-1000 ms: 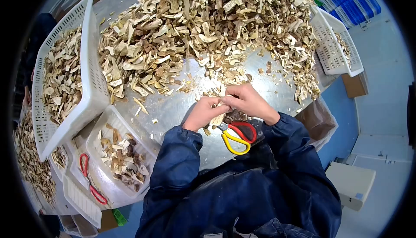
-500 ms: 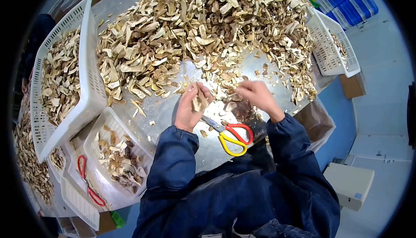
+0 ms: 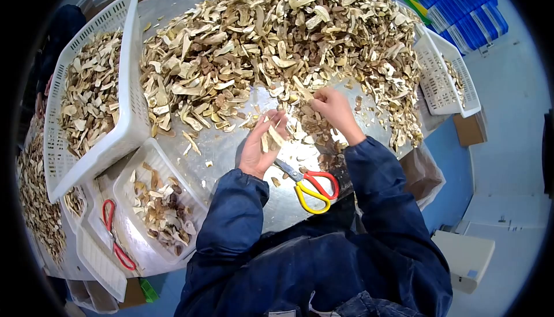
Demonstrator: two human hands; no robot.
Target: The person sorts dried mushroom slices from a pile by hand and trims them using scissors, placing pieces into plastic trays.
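Observation:
My left hand (image 3: 257, 154), palm up and fingers curled, holds a few dried mushroom slices (image 3: 273, 137). My right hand (image 3: 337, 112) is at the near edge of the big mushroom pile (image 3: 254, 45), its thumb and fingers pinched on one long pale mushroom slice (image 3: 302, 89). Just below the left hand, scissors (image 3: 314, 192) with one red and one yellow handle lie on the metal table (image 3: 228, 154). Small slices and darker bits (image 3: 316, 124) are scattered between my hands.
A large white basket (image 3: 134, 94) of slices stands on the left, beside a shallow tray (image 3: 202, 204) of pieces. Red-handled scissors (image 3: 108, 219) lie left of the tray. Another white basket (image 3: 430, 77) stands at right, with blue crates (image 3: 470, 17) behind. A lined box (image 3: 424, 172) sits below the table edge.
My right hand has moved up to the pile's edge and now pinches a long slice. The left hand has opened slightly around its slices. The whole view has shifted a little.

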